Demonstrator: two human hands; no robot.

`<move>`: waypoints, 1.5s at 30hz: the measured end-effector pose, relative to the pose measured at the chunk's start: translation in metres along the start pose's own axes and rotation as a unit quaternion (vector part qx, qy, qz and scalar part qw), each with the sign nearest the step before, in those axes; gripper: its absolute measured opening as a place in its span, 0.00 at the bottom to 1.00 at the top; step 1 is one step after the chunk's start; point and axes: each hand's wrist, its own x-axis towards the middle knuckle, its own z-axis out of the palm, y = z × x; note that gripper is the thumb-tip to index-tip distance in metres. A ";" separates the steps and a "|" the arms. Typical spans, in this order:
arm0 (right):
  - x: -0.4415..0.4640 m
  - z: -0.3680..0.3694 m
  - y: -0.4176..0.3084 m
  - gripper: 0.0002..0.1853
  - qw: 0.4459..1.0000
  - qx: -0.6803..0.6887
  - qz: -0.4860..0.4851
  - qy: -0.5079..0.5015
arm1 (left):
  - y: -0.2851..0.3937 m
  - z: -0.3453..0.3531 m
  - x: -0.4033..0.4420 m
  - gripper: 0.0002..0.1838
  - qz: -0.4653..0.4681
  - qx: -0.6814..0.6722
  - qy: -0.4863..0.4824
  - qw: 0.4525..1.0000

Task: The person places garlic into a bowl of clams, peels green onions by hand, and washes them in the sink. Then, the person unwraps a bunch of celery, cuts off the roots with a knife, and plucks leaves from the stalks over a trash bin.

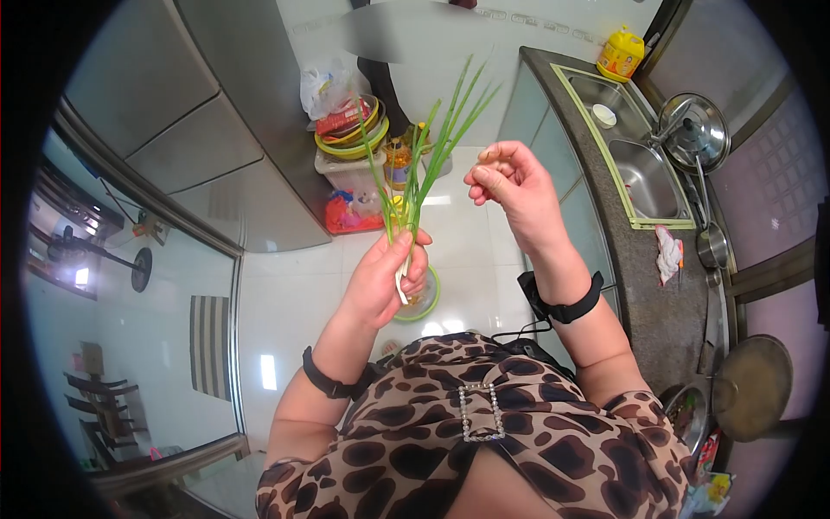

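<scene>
My left hand (387,275) is closed round a small bunch of spring onions (425,177). The white root ends stick out below the fist, and the long green leaves fan upward. To the right and apart from the bunch, my right hand (516,186) is raised with its thumb pressed toward curled fingers. Whatever it may pinch is too small to make out. Beneath the left hand, a green-rimmed basin (435,300) rests on the floor, partly hidden by the hand.
Along the right runs a dark counter (644,311) with a double sink (647,177), a cloth (668,255) and a yellow jug (621,54). Stacked basins (363,147) and an oil bottle (398,163) stand ahead by the wall. A tall grey cabinet (199,112) is at left.
</scene>
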 end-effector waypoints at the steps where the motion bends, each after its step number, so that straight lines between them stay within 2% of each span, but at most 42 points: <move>1: -0.002 0.000 -0.001 0.09 1.000 -0.008 -0.003 -0.005 | 0.001 0.001 0.000 0.13 0.000 0.001 -0.001 1.000; 3: -0.004 0.001 -0.005 0.09 1.000 0.004 -0.022 0.002 | 0.004 0.004 0.000 0.14 0.009 0.079 0.063 0.995; 8: -0.004 0.006 -0.024 0.10 0.999 0.035 -0.027 0.006 | 0.001 0.000 0.005 0.14 0.063 0.202 0.103 0.972; 10: -0.005 0.011 -0.025 0.09 0.999 0.007 0.006 -0.049 | 0.003 0.001 0.005 0.14 0.075 0.231 0.108 0.964; 14: -0.007 0.029 -0.009 0.07 0.995 -0.080 0.012 -0.053 | 0.002 0.009 0.005 0.14 0.084 0.263 0.119 0.954; 16: -0.006 0.035 0.002 0.05 0.944 -0.296 -0.144 -0.040 | 0.002 0.010 0.005 0.14 0.085 0.269 0.125 0.951; 17: -0.004 0.036 0.004 0.05 0.917 -0.345 -0.196 -0.033 | 0.002 0.009 0.005 0.14 0.090 0.281 0.126 0.947; 21: 0.003 0.040 0.013 0.08 0.882 -0.390 -0.260 -0.038 | 0.005 0.008 0.002 0.15 0.091 0.298 0.126 0.942; 23: 0.006 0.042 0.012 0.09 0.828 -0.446 -0.336 -0.059 | 0.005 0.007 0.001 0.15 0.101 0.302 0.134 0.938; 24: 0.008 0.043 0.013 0.09 0.828 -0.444 -0.335 -0.062 | 0.006 0.007 0.001 0.15 0.111 0.308 0.139 0.934; 26: 0.012 0.042 0.017 0.10 0.790 -0.475 -0.375 -0.097 | 0.007 0.005 0.002 0.15 0.110 0.323 0.150 0.928; 29: 0.019 0.043 0.020 0.10 0.764 -0.501 -0.387 -0.127 | 0.009 0.001 0.001 0.15 0.100 0.343 0.162 0.920; 36: 0.026 0.049 0.028 0.08 0.772 -0.501 -0.354 -0.168 | 0.009 -0.012 0.000 0.16 0.062 0.345 0.163 0.922; 38: 0.028 0.053 0.037 0.09 0.808 -0.436 -0.377 -0.124 | 0.009 -0.012 0.000 0.16 0.064 0.345 0.168 0.921; 42: 0.034 0.056 0.042 0.06 0.821 -0.427 -0.362 -0.109 | 0.012 -0.015 0.000 0.16 0.054 0.341 0.181 0.921; 44: 0.045 0.048 0.038 0.05 0.884 -0.374 -0.278 -0.023 | 0.009 -0.019 -0.002 0.16 0.045 0.320 0.192 0.927; 45: 0.049 0.043 0.034 0.03 0.905 -0.344 -0.248 -0.019 | 0.008 -0.022 -0.003 0.16 0.035 0.299 0.201 0.932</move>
